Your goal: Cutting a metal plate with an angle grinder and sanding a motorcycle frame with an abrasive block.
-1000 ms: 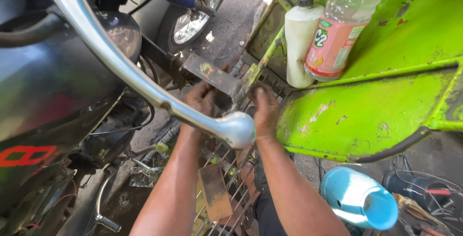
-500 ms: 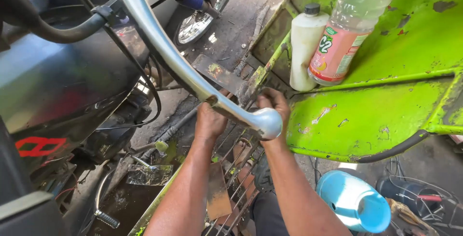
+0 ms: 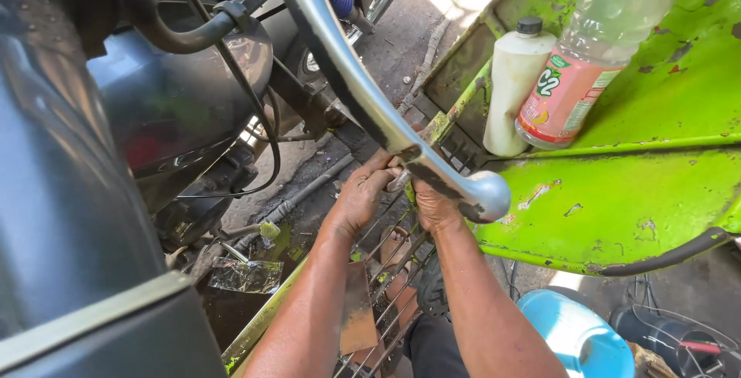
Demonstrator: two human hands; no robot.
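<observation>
A chipped green metal shelf [image 3: 664, 115] carries a white bottle [image 3: 513, 84] touching a clear plastic bottle [image 3: 594, 61].

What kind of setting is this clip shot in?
Most likely an outdoor or roadside vehicle repair spot. The left hand and right hand work under a chrome bar beside a dark motorcycle tank, next to a chipped green metal sidecar panel, over stained, dirty ground.

Chipped lime-green paint with rust flecks on the metal panel [image 3: 617, 193]. Shiny chrome on the curved bar [image 3: 363, 92]. Glossy black on the fuel tank [image 3: 177, 100]. Off-white bottle [image 3: 513, 92], black-capped. Clear bottle [image 3: 594, 46], pink-orange label. Light-blue bucket [image 3: 575, 335].
</observation>
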